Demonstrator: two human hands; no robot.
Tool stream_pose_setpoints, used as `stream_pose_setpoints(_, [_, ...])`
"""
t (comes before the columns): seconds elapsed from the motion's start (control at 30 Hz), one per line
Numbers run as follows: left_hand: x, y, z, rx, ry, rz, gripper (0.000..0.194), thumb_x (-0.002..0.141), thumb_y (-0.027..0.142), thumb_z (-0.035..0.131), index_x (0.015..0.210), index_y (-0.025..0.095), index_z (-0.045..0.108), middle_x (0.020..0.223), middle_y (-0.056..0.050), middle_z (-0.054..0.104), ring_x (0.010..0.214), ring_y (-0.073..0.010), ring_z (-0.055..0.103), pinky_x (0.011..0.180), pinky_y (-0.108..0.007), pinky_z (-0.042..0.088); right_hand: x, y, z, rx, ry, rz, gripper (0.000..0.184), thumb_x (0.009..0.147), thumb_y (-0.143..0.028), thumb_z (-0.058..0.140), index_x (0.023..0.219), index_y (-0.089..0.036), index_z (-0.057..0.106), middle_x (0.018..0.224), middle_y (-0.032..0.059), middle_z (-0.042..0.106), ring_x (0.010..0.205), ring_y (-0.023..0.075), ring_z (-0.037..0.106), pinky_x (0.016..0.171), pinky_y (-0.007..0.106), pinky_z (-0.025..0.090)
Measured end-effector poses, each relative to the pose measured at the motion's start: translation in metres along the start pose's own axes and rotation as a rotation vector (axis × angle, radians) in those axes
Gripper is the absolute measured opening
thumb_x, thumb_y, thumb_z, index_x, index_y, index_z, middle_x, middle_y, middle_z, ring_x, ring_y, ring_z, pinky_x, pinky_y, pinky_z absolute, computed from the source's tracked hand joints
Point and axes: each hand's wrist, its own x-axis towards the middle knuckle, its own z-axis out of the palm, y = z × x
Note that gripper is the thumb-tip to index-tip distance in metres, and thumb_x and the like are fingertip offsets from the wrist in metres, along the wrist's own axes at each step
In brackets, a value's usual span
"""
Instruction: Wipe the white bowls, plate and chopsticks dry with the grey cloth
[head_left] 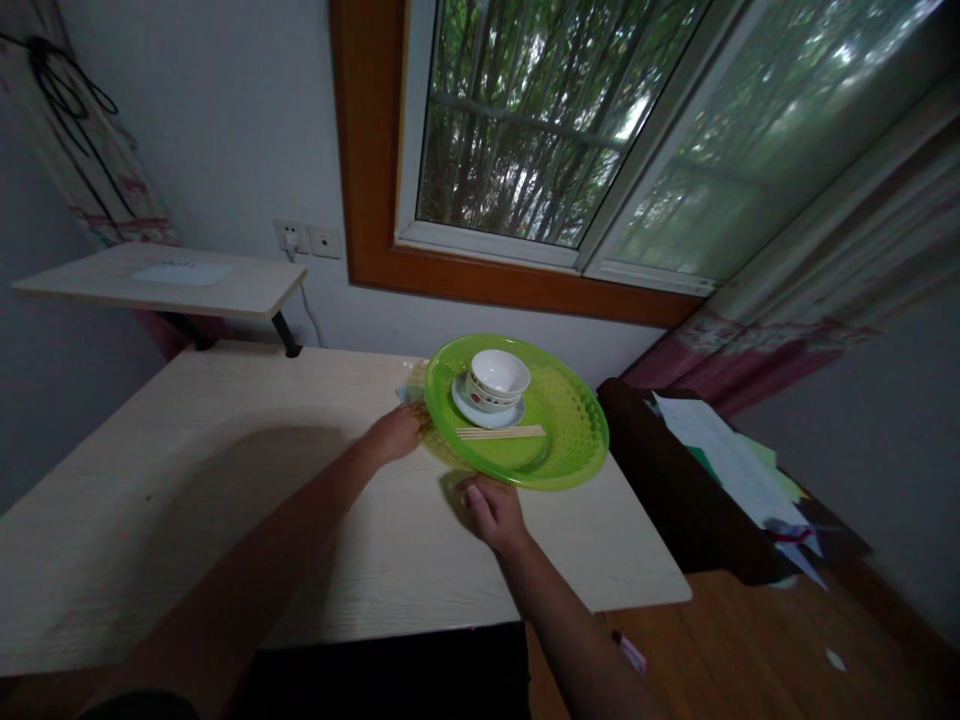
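Note:
A round green plastic tray (574, 440) is held tilted just above the far right part of a pale wooden table (225, 480). On it stand a small white bowl (498, 378) on a white saucer (469, 408), with a pair of wooden chopsticks (501, 432) lying in front. My left hand (397, 432) grips the tray's left rim, fingers closed under it. My right hand (491, 512) holds the near rim from below, thumb on the edge.
A raised shelf (165, 280) with a sheet of paper stands at the table's back left. Wall sockets (307, 238) and a window (540, 130) lie behind. A dark side cabinet (675, 480) with papers stands right of the table, beside a curtain (810, 310).

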Motion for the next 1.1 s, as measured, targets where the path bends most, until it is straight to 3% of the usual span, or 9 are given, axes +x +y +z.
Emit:
stream_pose_setpoints(0.13, [-0.024,0.025,0.003,0.076,-0.042,0.094,0.036,0.098,0.015,0.048,0.123,0.018,0.072,0.133,-0.015,0.071,0.133,-0.0283,0.060,0.121,-0.048,0.038,0.001,-0.002,0.000,0.010,-0.004,0.002,0.037,0.107,-0.035,0.043,0.095,-0.020,0.075,0.075,0.0057,0.074,0.068,0.0185,0.071,0.068,0.030,0.056])
stream_pose_setpoints(0.27, [-0.050,0.047,0.004,0.035,-0.050,0.202,0.043,0.099,0.018,0.049,0.139,0.025,0.064,0.147,-0.008,0.064,0.143,-0.0236,0.051,0.125,-0.048,0.033,0.002,-0.004,0.000,0.009,-0.008,0.004,0.038,0.107,-0.035,0.042,0.095,-0.020,0.075,0.075,0.0059,0.074,0.069,0.0189,0.071,0.070,0.031,0.057])
stream_pose_setpoints(0.47, [-0.089,0.051,-0.005,-0.112,-0.170,0.231,0.053,0.100,0.024,0.053,0.152,0.031,0.054,0.152,-0.003,0.059,0.149,-0.0223,0.045,0.127,-0.048,0.030,0.002,-0.005,0.001,-0.009,-0.031,-0.038,0.033,0.106,-0.032,0.044,0.097,-0.020,0.074,0.080,0.0070,0.073,0.073,0.0192,0.070,0.070,0.032,0.056])
stream_pose_setpoints(0.53, [-0.100,0.044,-0.015,-0.184,-0.155,0.244,0.054,0.101,0.026,0.052,0.154,0.031,0.051,0.155,-0.004,0.056,0.152,-0.0219,0.040,0.128,-0.048,0.029,0.004,-0.007,0.002,-0.017,-0.060,-0.084,0.030,0.104,-0.031,0.047,0.102,-0.020,0.074,0.087,0.0088,0.074,0.079,0.0203,0.071,0.074,0.034,0.058])
stream_pose_setpoints(0.63, [-0.114,0.023,-0.033,-0.200,-0.014,0.182,0.048,0.104,0.027,0.045,0.150,0.029,0.056,0.156,-0.006,0.054,0.155,-0.0231,0.034,0.129,-0.053,0.025,0.010,-0.011,0.004,-0.056,-0.155,-0.187,0.028,0.102,-0.030,0.053,0.121,-0.023,0.072,0.116,0.0118,0.075,0.108,0.0241,0.071,0.095,0.041,0.058])
stream_pose_setpoints(0.77, [-0.135,-0.019,-0.055,-0.029,0.137,-0.022,0.046,0.106,0.032,0.035,0.144,0.024,0.061,0.153,-0.008,0.058,0.156,-0.0237,0.033,0.129,-0.055,0.024,0.019,-0.017,0.015,-0.160,-0.317,-0.299,0.045,0.100,-0.035,0.060,0.144,-0.024,0.060,0.149,0.0124,0.061,0.144,0.0289,0.052,0.117,0.051,0.046])
stream_pose_setpoints(0.93, [-0.165,-0.059,-0.073,0.252,0.079,-0.343,0.056,0.104,0.043,0.034,0.146,0.016,0.058,0.161,-0.012,0.048,0.156,-0.0315,0.030,0.126,-0.058,0.026,0.031,-0.019,0.044,-0.287,-0.401,-0.263,0.051,0.103,-0.044,0.058,0.148,-0.020,0.058,0.154,0.0147,0.055,0.147,0.0293,0.048,0.120,0.048,0.045])
stream_pose_setpoints(1.1, [-0.181,-0.071,-0.080,0.353,0.086,-0.446,0.060,0.103,0.042,0.032,0.149,0.012,0.056,0.162,-0.014,0.046,0.154,-0.0316,0.035,0.126,-0.055,0.026,0.034,-0.017,0.061,-0.398,-0.305,-0.190,0.051,0.102,-0.045,0.060,0.142,-0.015,0.063,0.151,0.0208,0.056,0.145,0.0363,0.049,0.116,0.055,0.048])
